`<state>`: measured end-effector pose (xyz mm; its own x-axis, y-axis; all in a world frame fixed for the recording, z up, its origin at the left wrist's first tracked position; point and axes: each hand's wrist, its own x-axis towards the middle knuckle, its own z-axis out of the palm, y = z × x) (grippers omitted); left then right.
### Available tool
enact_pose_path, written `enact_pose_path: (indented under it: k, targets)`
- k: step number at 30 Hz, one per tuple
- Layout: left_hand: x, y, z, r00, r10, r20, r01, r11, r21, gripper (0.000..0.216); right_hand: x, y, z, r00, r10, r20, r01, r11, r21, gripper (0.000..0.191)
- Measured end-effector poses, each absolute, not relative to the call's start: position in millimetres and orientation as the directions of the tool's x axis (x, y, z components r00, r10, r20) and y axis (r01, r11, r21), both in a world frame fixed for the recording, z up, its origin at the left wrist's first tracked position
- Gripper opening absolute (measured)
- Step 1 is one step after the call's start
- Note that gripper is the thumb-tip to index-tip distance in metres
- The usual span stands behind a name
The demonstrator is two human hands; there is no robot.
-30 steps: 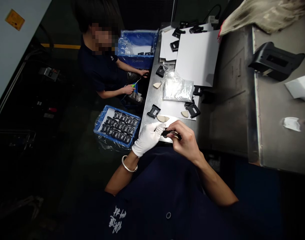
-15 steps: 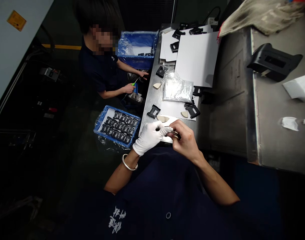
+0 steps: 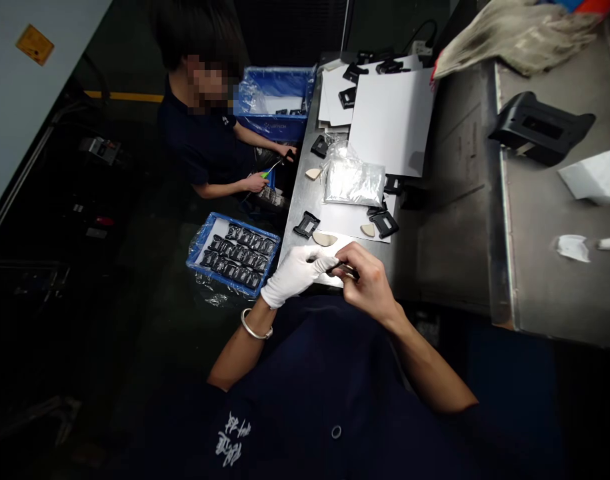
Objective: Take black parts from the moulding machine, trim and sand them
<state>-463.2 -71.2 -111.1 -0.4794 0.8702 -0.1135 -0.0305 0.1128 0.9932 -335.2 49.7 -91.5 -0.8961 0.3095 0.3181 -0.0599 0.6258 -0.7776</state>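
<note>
The black part (image 3: 353, 273) sits between the gloved left hand (image 3: 292, 277) and bare right hand (image 3: 365, 279) — pinched by both — near the near edge of the metal table (image 3: 303, 197). Fingers hide most of its outline.

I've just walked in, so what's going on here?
The bare right hand grips a mostly hidden black part, with the white-gloved left hand against it. Black frames and beige wedge-shaped pieces lie about the grey metal table. A co-worker holds a green-handled tool, and a blue plastic crate contains rows of black parts.
</note>
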Motion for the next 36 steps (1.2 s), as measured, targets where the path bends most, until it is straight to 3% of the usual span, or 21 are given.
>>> enact_pose_path:
  k: [31,36]
  targets:
    - [-464.0,-67.6,-108.9,-0.497,0.855,-0.147,-0.134,0.092,0.987,0.035,-340.4,50.3,-89.1,-0.876,0.355,0.328,-0.069,0.580,-0.811,0.034]
    - [-462.8,-64.8,-109.8,-0.574,0.804,-0.157,-0.135,0.097,0.986,0.038,-340.7,52.9,-88.0,-0.868,0.342,0.360,-0.087,0.610,-0.788,0.035]
